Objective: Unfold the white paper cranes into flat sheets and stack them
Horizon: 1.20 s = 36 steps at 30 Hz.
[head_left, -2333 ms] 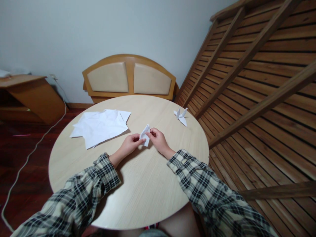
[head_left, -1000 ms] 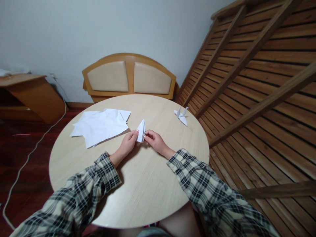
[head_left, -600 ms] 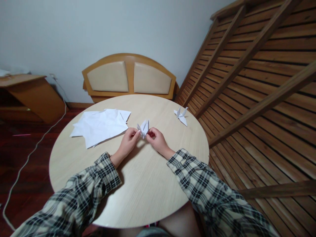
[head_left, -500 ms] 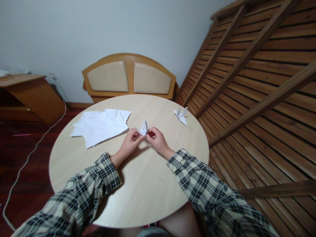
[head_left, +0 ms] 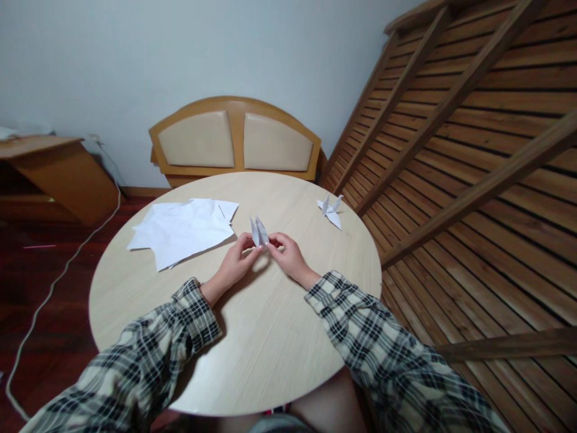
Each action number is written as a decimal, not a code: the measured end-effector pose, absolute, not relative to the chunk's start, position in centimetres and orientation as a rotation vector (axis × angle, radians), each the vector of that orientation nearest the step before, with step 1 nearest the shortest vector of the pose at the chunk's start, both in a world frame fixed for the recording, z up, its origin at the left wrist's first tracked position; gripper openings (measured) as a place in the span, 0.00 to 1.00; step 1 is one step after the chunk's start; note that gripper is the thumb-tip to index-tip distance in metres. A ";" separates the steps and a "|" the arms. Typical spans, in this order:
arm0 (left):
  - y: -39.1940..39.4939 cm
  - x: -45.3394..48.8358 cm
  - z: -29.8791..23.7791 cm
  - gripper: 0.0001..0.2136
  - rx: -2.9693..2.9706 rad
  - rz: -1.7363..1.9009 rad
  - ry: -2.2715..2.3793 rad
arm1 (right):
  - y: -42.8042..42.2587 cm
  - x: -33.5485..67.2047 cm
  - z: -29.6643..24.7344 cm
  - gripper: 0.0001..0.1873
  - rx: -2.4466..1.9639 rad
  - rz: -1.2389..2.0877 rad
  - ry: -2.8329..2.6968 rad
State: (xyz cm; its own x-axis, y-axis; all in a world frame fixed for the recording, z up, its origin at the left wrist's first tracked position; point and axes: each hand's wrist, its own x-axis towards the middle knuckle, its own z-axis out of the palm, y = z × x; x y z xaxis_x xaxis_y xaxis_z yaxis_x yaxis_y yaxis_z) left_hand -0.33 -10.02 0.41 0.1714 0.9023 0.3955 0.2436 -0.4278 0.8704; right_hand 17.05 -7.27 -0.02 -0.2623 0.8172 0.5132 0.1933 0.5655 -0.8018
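Between my two hands, over the middle of the round table (head_left: pixel 270 337), is a small folded white paper (head_left: pixel 259 232) with two points standing upward. My left hand (head_left: pixel 237 260) pinches its lower left side between thumb and fingers. On the lower right side, my right hand (head_left: pixel 287 255) pinches it in the same way. The fingertips hide the paper's lower part. A finished-looking white paper crane (head_left: pixel 332 210) rests apart from my hands at the table's right, its wings spread.
Several overlapping sheets of white paper (head_left: pixel 187 231) lie on the table's left. Behind the table stands a padded wooden headboard (head_left: pixel 238 132). Wooden slats (head_left: pixel 473 156) lean close along the right. A pale cable (head_left: pixel 67 264) runs over the floor near a wooden desk (head_left: pixel 58 174).
The folded paper has turned slightly in my fingers; its points now stand closer together and a little further left. Both hands stay nearly in place, and the crane and sheets are unmoved.
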 end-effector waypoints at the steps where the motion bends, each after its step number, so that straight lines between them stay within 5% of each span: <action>1: -10.0 -0.4 0.4 0.08 1.794 1.283 1.092 | -7.2 17.0 -0.1 0.06 -0.841 0.763 -1.760; 5: -9.8 -0.5 0.2 0.08 1.812 1.289 1.127 | -6.9 17.0 -0.6 0.08 -0.860 0.840 -1.706; 10: -9.8 -0.5 0.3 0.07 1.844 1.283 1.136 | -6.7 16.9 -1.2 0.23 -0.876 0.870 -1.664; 25: -9.9 -0.4 0.6 0.07 1.881 1.280 1.250 | -7.1 17.1 -0.2 0.08 -0.935 0.733 -1.674; 29: -9.7 -0.3 0.2 0.06 1.800 1.348 1.226 | -7.2 16.9 0.0 0.10 -0.941 0.810 -1.669; 34: -9.2 -0.4 -0.3 0.18 1.531 1.390 1.107 | -7.2 16.9 -0.1 0.08 -0.935 0.892 -1.637; 36: -9.0 -0.5 -0.3 0.18 1.513 1.340 1.103 | -7.2 16.8 -0.3 0.16 -0.911 0.918 -1.611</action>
